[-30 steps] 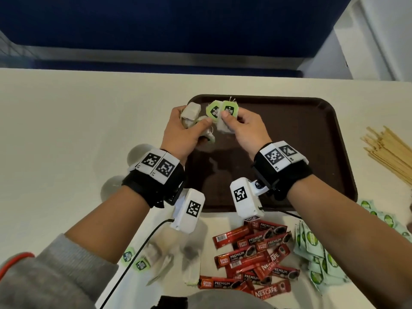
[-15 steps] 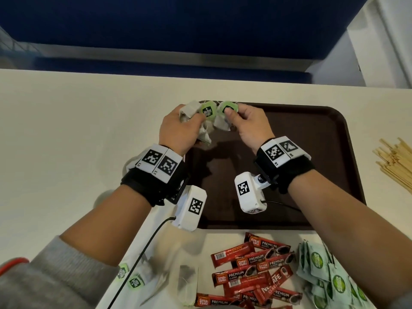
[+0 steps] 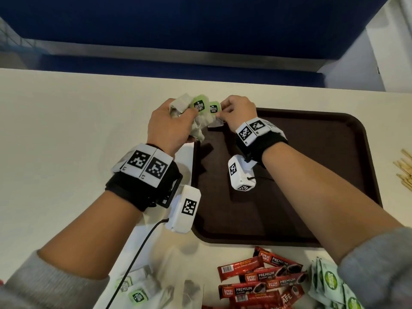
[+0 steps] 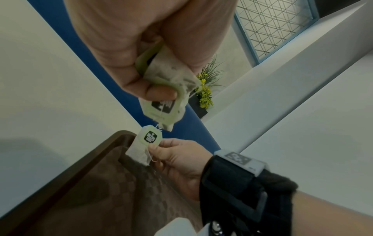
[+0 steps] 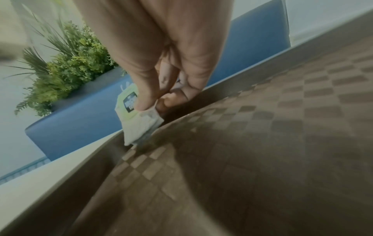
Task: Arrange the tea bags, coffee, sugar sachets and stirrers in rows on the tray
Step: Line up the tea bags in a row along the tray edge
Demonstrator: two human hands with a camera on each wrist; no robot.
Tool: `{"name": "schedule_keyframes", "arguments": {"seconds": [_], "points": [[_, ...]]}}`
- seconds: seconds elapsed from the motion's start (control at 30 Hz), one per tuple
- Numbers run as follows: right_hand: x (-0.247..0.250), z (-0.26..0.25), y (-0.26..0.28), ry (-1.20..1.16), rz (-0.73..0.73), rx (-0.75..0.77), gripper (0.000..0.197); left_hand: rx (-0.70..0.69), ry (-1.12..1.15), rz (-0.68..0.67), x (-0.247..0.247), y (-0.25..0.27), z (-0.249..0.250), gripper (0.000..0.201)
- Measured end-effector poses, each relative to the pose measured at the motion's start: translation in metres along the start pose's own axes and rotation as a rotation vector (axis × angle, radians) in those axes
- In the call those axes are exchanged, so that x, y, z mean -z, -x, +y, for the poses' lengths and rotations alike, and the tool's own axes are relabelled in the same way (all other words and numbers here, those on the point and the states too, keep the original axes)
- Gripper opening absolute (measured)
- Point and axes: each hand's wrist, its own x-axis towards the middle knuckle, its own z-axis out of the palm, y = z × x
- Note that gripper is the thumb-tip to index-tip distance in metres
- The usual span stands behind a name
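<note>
The right hand point(image 3: 237, 112) pinches one pale paper tea bag with a green hexagonal tag point(image 4: 141, 148) at the far left corner of the dark brown checker-textured plastic tray point(image 3: 323, 166), its lower edge touching or just above the tray floor. The left hand point(image 3: 167, 128) clutches a crumpled bunch of tea bags point(image 3: 189, 117) just beside that corner. To place it well, the bag should probably lie flat against the rim, square to it, tag and string tucked clear of the bunch. The bag looks limp and creased, its thin white string looped near the thumb.
</note>
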Motion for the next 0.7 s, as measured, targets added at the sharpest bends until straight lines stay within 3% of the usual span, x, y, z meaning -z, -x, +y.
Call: {"name": "schedule_keyframes", "arguments": {"seconds": [0.3, 0.7], "points": [[-0.010, 0.008, -0.012, -0.023, 0.052, -0.098, 0.025, 0.030, 0.089, -0.015, 0.006, -0.003, 0.002, 0.002], [-0.020, 0.004, -0.013, -0.129, 0.023, -0.151, 0.018, 0.041, 0.086, -0.018, 0.004, -0.003, -0.001, 0.005]]}}
